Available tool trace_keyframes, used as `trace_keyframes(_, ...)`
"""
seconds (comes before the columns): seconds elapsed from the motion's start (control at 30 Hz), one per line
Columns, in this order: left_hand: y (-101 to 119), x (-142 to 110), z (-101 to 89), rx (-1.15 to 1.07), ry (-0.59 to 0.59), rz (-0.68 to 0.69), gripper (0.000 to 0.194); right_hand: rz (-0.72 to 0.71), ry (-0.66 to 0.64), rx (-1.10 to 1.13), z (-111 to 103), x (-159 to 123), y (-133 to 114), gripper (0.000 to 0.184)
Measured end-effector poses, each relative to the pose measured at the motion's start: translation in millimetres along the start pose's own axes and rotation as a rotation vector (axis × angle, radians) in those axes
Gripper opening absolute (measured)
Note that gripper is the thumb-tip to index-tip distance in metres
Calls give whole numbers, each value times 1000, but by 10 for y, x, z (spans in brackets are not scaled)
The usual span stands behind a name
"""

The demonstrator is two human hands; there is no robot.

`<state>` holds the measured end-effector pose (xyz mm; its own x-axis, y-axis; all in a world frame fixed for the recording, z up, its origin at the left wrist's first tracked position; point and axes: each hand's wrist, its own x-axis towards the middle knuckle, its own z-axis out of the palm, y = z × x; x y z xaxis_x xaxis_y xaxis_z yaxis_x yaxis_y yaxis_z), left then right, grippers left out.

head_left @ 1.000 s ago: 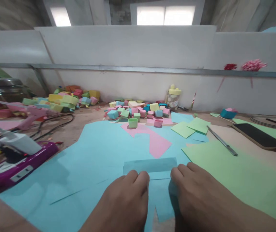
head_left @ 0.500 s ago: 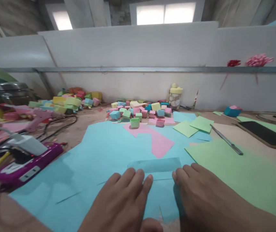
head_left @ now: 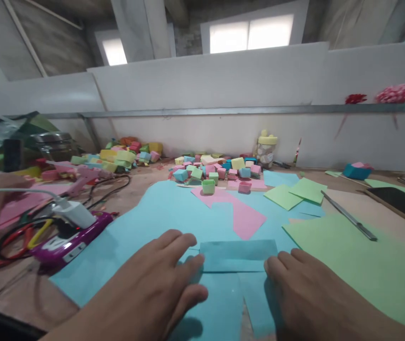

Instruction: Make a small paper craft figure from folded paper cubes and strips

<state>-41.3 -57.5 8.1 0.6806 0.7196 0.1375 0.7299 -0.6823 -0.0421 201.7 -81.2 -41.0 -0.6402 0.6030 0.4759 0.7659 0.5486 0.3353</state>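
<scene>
A small folded blue paper strip (head_left: 238,255) lies on a large blue sheet (head_left: 153,213) in front of me. My left hand (head_left: 153,284) lies flat on the blue sheet with fingers spread, its fingertips at the strip's left end. My right hand (head_left: 302,293) rests palm down with its fingers stretched out, touching the strip's right end and pressing the paper below it. Neither hand holds anything.
A pink paper piece (head_left: 243,215) and green sheets (head_left: 347,255) lie around. Several small coloured paper boxes (head_left: 213,170) are heaped at the back beside a jar (head_left: 266,149). A purple power strip with a white plug (head_left: 71,232), a pink glue gun (head_left: 82,173), a metal rod (head_left: 349,215) and a phone (head_left: 401,199) lie nearby.
My left hand has slid left and spread its fingers flat, uncovering the folded blue strip. The view has shifted left and tilted. My right hand has stayed at the strip's right end.
</scene>
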Motion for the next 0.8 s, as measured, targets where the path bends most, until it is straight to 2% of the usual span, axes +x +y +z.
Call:
trace_keyframes(0.1,61,229,-29,-95,3,-97,25,45,9,12,-2,12,33,16)
trace_keyframes(0.17,63,387,5,-156,5,-100,34,4,-7,17,-6,33,94,14)
trace_keyframes(0.27,46,590,73,-234,-64,-68,39,2,-102,52,-7,53,220,19)
trace_keyframes(0.37,40,714,124,-279,-162,-92,31,90,-213,169,-23,59,324,20)
trace_keyframes(0.47,36,758,169,-332,-201,-113,19,241,-222,351,-45,91,374,13)
trace_keyframes(0.53,32,756,199,-382,-177,-102,16,299,-160,419,-34,121,386,21)
trace_keyframes(0.6,30,746,226,-442,-140,-74,21,306,-109,456,5,146,390,27)
trace_keyframes(0.7,28,741,263,-510,-123,-52,20,331,-109,527,89,174,387,16)
trace_keyframes(0.8,19,748,305,-536,-105,-48,15,344,-124,563,151,206,373,17)
